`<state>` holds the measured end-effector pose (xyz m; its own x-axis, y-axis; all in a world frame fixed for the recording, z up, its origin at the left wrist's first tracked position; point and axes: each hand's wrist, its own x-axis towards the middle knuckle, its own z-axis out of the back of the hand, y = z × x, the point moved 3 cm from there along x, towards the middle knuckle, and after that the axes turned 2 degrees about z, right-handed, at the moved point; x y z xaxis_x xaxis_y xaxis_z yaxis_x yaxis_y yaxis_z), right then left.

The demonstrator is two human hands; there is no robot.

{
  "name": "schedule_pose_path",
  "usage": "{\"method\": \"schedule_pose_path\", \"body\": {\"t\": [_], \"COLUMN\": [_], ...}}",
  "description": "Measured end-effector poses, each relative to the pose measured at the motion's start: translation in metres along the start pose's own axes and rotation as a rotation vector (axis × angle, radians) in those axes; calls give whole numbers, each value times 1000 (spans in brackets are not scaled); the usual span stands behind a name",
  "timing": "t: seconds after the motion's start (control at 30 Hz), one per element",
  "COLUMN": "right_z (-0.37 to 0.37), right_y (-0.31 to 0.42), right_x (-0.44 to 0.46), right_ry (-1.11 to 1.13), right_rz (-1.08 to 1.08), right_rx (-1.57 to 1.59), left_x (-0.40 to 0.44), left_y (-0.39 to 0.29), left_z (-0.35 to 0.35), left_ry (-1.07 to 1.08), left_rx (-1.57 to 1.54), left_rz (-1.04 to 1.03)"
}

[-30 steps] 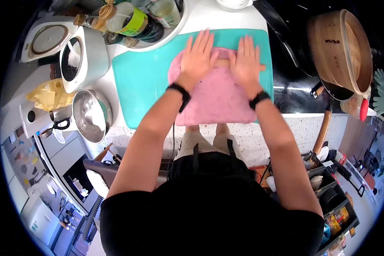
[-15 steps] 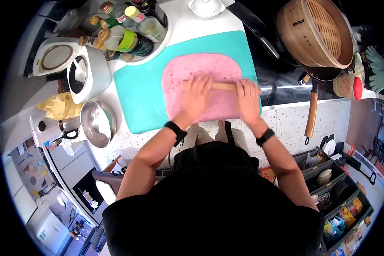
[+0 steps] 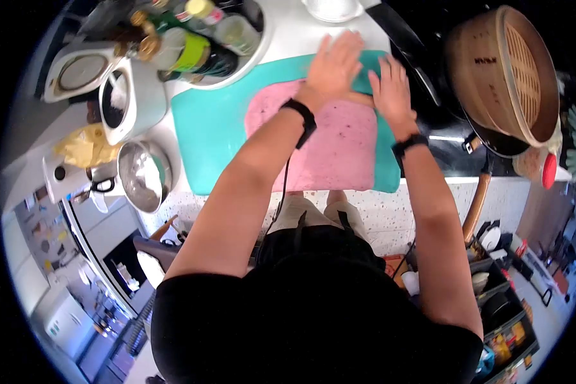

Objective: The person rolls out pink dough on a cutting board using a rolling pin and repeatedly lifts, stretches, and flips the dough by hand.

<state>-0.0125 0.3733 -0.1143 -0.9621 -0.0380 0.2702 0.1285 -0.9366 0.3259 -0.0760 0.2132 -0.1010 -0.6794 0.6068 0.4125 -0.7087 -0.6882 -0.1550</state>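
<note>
A flat sheet of pink dough with dark specks lies on a turquoise mat, its near edge at the counter's front. A wooden rolling pin crosses the dough's far part, mostly covered by my hands. My left hand is stretched flat over the pin's left part, fingers pointing away, slightly blurred. Over the pin's right end rests my right hand, its fingers spread and extended. Neither hand wraps round the pin.
Bottles stand on a round white tray at the back left. A white canister and metal bowl are at the left. On the right are a bamboo steamer, a long-handled pan and a red-lidded jar.
Since half a second ago, both hands and the rolling pin have moved away from my body, to the dough's far part. My left hand has also shifted right. The head view has shifted.
</note>
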Motion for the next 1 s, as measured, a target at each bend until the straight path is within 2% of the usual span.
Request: {"method": "schedule_pose_path", "body": {"t": [0.03,0.1,0.13,0.2,0.3,0.4,0.43,0.5,0.57,0.6,0.67,0.7,0.77,0.83,0.9,1.0], "right_z": [3,13,15,15,22,8,2,-15,-41,-50,-59,-70,-72,-82,-99,-96], "right_y": [10,25,26,28,49,113,146,189,201,209,214,204,192,178,161,161], "right_x": [-19,-58,-66,-73,-55,-59,-63,-84,-105,-105,-102,-82,-24,26,65,64], "right_ry": [27,131,136,314,416,513,515,517,355,359,126,261,179,85,60,44], "right_rz": [81,186,208,259,249,350,358,367,199,201,84,50,29,12,-20,-31], "right_rx": [8,-40,-32,-75,-151,-123,-61,-1,-61,-64,-76,-152,-244,-192,-196,-128], "left_x": [-17,-57,-81,-121,-159,-193,-205,-237,-264,-263,-246,-231,-185,-144,-118,-122], "left_y": [-10,-27,-31,-36,-29,-10,1,23,37,43,62,70,97,119,136,134], "left_z": [8,26,36,54,103,146,147,131,111,110,95,92,80,72,66,68], "left_ry": [1,110,106,219,227,210,202,237,252,271,223,184,115,45,24,25], "left_rx": [2,-164,-153,-299,-309,-258,-257,-137,-147,-158,-151,-141,-114,33,0,-53], "left_rz": [-53,65,85,115,168,250,259,409,414,422,408,396,393,373,346,297]}}
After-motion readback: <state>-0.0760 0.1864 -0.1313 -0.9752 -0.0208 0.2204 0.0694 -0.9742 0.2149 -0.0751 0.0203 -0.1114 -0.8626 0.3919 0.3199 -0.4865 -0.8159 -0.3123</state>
